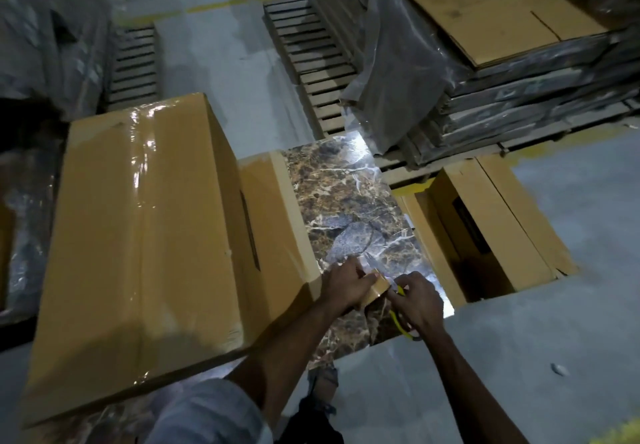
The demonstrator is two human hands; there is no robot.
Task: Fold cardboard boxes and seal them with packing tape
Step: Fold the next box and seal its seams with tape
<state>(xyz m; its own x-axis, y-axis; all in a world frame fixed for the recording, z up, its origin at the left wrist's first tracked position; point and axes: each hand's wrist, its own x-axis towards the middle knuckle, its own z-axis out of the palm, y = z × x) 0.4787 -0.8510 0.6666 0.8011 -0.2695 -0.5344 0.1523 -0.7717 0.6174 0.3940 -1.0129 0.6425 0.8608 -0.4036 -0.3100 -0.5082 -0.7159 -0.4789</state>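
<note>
A large cardboard box [138, 222] lies closed in front of me, its top seam covered by a glossy strip of clear tape. To its right, over a marble-patterned board [346, 208], my left hand [343, 284] grips a roll of brown packing tape [375, 286]. My right hand [419, 300] holds a yellow-handled cutter or scissors [401, 322] against the roll's edge; its blade is hidden by my fingers. A short bit of clear tape sticks up between the two hands.
An open cardboard box [485, 222] lies on the grey floor to the right. Wooden pallets [311, 52] sit behind, one bearing wrapped stacks topped with flat cardboard [485, 4]. Plastic-wrapped goods [41, 28] fill the left.
</note>
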